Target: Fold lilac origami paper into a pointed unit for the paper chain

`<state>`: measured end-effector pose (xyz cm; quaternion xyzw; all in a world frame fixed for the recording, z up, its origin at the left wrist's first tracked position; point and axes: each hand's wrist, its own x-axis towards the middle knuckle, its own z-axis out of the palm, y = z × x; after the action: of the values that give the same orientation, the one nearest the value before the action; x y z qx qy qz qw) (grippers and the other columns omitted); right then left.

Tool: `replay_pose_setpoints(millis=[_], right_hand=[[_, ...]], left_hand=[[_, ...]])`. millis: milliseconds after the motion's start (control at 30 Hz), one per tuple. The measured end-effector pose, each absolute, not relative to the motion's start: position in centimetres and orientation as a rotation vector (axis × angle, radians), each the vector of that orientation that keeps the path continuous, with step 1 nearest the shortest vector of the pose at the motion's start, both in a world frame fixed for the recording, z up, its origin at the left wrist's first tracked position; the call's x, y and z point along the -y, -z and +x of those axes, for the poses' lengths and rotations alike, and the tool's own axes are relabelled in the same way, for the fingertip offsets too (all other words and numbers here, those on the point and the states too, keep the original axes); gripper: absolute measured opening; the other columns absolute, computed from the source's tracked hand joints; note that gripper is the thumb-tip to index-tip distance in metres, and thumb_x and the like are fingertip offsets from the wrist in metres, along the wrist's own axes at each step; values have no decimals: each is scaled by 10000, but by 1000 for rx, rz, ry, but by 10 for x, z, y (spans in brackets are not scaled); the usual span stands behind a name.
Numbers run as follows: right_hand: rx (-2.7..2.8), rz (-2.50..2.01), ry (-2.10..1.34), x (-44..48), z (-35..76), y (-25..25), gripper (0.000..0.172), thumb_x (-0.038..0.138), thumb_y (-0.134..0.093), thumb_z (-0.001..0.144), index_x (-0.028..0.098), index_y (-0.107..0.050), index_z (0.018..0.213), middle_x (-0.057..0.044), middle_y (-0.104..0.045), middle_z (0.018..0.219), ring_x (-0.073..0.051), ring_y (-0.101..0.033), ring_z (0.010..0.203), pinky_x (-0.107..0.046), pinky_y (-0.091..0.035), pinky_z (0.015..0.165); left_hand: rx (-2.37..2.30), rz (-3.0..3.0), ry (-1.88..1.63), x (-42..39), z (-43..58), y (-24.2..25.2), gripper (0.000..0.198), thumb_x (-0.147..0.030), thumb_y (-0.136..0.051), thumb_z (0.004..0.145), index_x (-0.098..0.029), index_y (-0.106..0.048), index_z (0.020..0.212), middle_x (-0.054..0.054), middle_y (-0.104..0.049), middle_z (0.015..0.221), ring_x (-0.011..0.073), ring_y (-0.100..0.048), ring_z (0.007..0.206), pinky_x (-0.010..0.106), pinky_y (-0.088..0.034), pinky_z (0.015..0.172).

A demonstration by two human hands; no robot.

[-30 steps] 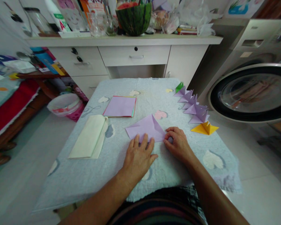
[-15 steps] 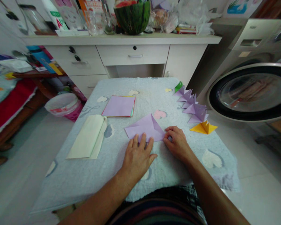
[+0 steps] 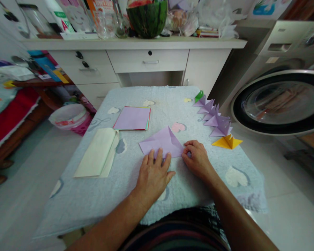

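Purple folded paper (image 3: 162, 139) lies flat approx. mid-tbl, a bit toward the near side, one pt aimed away from the person, a slanted flap on its R side. Near edge partly hidden under fingers.

L hand (image 3: 154, 174): palm down, fingers spread & fairly straight, tips resting on the paper's near edge; thumb out to the side, off the paper. Presses only, no grasp. R hand (image 3: 197, 158): fingers curled, thumb & index close tog. at the paper's R corner, touching it; can't tell if the corner's actually pinched b/w them.

Just beyond, a pink heart (image 3: 178, 127) printed on the pale blue tablecloth (image 3: 94, 202). Up & L of the paper: stack of square sheets (image 3: 133, 118), purple on top, red/green/yellow edges showing. L of the paper, nearer the person: pale green folded sheet (image 3: 94, 155), lying flat, well apart from both hands.

R side of tbl, diagonal row of folded pcs: green pc (image 3: 199, 96) at far end, then several purple pcs (image 3: 215, 121) close tog., yellow pc (image 3: 227, 142) nearest, beyond the R hand & to its R.

Bkgd: white cabinet (image 3: 172, 61) w/ cut watermelon (image 3: 148, 21) on top; washing machine (image 3: 272, 52) on R, round door open; pink bin (image 3: 83, 125) on floor, L.
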<state>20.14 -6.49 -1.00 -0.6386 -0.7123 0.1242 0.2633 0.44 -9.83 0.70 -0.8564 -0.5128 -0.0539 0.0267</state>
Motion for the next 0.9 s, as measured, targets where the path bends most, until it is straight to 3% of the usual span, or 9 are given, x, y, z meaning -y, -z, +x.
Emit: replay_pose_setpoints(millis=[167, 400, 600, 800, 900], right_hand=[[1930, -1736, -351, 65, 201, 10, 93, 174, -580, 764, 197, -629, 689, -93, -616, 1038, -246, -548, 983, -410, -411, 902], [1918, -1736, -372, 65, 202, 9, 84, 166, -584, 756, 195, -632, 694, -85, -615, 1037, -245, -543, 992, -410, -408, 910], [1916, -1721, -380, 66, 202, 9, 85, 157, -584, 760, 188, -638, 703, -91, -616, 1039, -248, -541, 999, -409, -405, 916], [1918, -1703, -387, 65, 203, 8, 83, 158, -595, 763, 194, -645, 708, -88, -621, 1034, -248, -545, 996, -414, -405, 921], [1925, -1707, -403, 65, 204, 7, 81, 155, -601, 763, 196, -653, 716, -83, -624, 1045, -247, -548, 1002, -414, -407, 921]], left_hand=[[1502, -2694, 190, 96, 4, -8, 553, -472, -575, 885, -198, -502, 1359, 188, -503, 1412, 350, -428, 1338, 515, -309, 1123], [1483, -2688, 177, 94, 5, -2, 590, -463, -596, 875, -157, -480, 1366, 210, -490, 1412, 348, -450, 1327, 465, -402, 1072], [1452, -2690, 182, 95, 2, 3, 593, -503, -547, 894, -166, -478, 1377, 180, -460, 1452, 346, -419, 1349, 464, -397, 1084], [1401, -2689, 200, 96, -1, 4, 627, -567, -547, 868, -342, -394, 1433, 137, -442, 1462, 361, -419, 1346, 492, -412, 1051], [1386, -2694, 202, 95, -2, 6, 628, -594, -533, 863, -363, -394, 1431, 134, -423, 1474, 368, -410, 1348, 497, -403, 1049]])
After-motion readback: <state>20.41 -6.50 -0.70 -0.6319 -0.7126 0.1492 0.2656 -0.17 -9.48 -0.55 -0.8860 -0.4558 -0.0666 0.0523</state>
